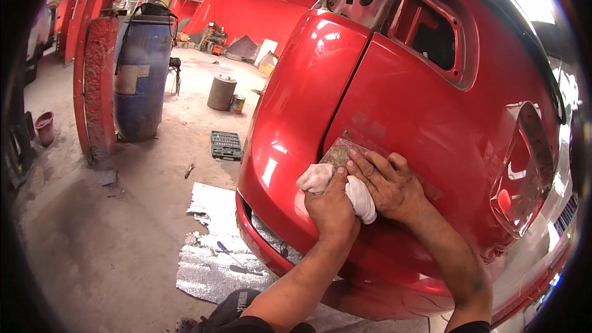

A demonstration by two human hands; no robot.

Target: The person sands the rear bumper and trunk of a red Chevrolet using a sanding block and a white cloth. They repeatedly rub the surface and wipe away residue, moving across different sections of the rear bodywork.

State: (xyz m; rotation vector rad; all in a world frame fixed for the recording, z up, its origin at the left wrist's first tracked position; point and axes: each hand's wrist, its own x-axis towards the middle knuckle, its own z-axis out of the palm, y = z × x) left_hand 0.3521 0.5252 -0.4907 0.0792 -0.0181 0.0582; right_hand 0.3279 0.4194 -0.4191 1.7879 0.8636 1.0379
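Note:
My left hand [333,209] is closed around a bunched white cloth [316,177], its thumb up against a flat grey-brown piece [339,151]. The fingers of my right hand [391,185] are bent over that piece's edge, and another part of the cloth bulges out between my hands. The flat piece is close against the glossy red vehicle panel [394,123], just right of a dark vertical seam. Its material and underside cannot be made out, and my hands hide part of it.
Left of the vehicle stand a blue barrel [143,80], a red pillar [98,86] and a grey canister [222,92]. An opened tool case [226,145] lies on the concrete floor. Silver foil sheeting [209,259] with a screwdriver [231,251] lies below the bumper.

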